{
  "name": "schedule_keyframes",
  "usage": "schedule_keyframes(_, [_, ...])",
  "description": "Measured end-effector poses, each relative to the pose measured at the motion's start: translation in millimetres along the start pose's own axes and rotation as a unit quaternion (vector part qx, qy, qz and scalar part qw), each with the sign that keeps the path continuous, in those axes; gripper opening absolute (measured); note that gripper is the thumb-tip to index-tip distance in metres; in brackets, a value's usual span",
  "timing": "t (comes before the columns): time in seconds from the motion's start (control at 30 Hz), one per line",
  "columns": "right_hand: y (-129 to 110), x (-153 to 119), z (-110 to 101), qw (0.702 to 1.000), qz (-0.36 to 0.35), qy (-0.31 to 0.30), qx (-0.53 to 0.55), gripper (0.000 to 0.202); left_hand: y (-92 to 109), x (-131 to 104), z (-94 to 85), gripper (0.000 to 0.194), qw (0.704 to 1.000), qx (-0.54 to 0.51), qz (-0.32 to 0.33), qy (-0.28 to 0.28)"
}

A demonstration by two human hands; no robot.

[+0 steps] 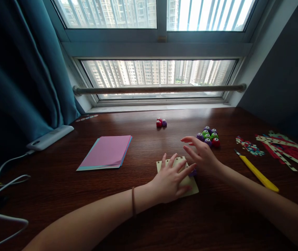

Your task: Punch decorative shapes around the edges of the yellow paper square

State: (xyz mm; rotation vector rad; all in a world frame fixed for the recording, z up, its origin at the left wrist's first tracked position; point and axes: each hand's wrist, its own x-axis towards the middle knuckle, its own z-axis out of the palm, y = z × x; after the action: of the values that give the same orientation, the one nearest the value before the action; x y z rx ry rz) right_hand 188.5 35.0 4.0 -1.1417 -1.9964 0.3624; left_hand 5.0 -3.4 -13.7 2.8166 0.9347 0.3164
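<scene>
My left hand (170,178) lies flat on a pale yellow paper sheet (192,186) on the dark wooden desk (138,195), fingers spread. The sheet's far edge shows a row of punched holes. My right hand (202,153) hovers just right of it, fingers apart, over a small purple punch (193,172) that peeks out between the two hands; whether the hand touches it is hidden. Beyond the right hand sits a cluster of several small punches (208,136) in purple, green and red.
A pink and blue paper stack (107,151) lies at left. Two punches (161,122) stand near the window. A yellow craft knife (258,172), confetti (250,146) and punched paper strips (287,150) lie at right. A white power bank (50,137) and cables (5,181) lie far left.
</scene>
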Motion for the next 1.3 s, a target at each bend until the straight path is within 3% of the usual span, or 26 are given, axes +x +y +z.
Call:
schedule_keyframes(0.1, [13, -23, -17, 0.997, -0.023, -0.049, 0.055, 0.03, -1, 0, -1.0, 0.061, 1.0, -0.011, -0.003, -0.003])
schedule_keyframes(0.3, [21, -40, -28, 0.966, 0.005, -0.244, 0.085, 0.07, -1, 3, -0.3, 0.08, 0.999, -0.043, -0.026, -0.01])
schedule_keyframes(0.5, [19, -39, -25, 0.966, 0.009, -0.242, 0.09, 0.067, -1, 4, 1.1, 0.084, 0.998, -0.044, -0.037, -0.019])
schedule_keyframes(0.67, [26, -35, -35, 0.956, 0.028, -0.264, 0.122, 0.067, -2, 5, 1.0, 0.082, 0.998, -0.037, -0.037, -0.02])
schedule_keyframes(0.87, [44, -26, -51, 0.961, 0.077, -0.222, 0.143, 0.063, -2, 6, 0.5, 0.078, 0.998, -0.041, -0.038, -0.025])
schedule_keyframes(1.07, [70, -22, -53, 0.994, 0.088, -0.061, -0.03, 0.049, -1, 6, 1.2, 0.079, 0.998, -0.044, -0.041, -0.022])
schedule_keyframes(1.3, [83, -24, -50, 0.988, 0.076, 0.006, -0.133, 0.04, 0, 6, 0.9, 0.079, 0.998, -0.046, -0.042, -0.018])
